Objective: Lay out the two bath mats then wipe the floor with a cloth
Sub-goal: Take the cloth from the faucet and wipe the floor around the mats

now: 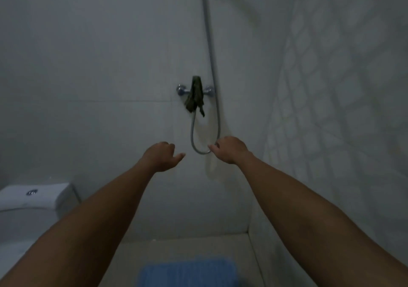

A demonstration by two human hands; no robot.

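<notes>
Blue bath mat (187, 272) lies at six o'clock below my forearms, both grips, left (162, 156) and right (229, 149), loosely curled and empty, under the dark cloth (196, 95) on the tap (183, 90) at twelve; snatching could snag the hose (217, 118).

Two bare forearms, no sleeves, left grip (162, 157), right grip (230, 149), no rings
</notes>
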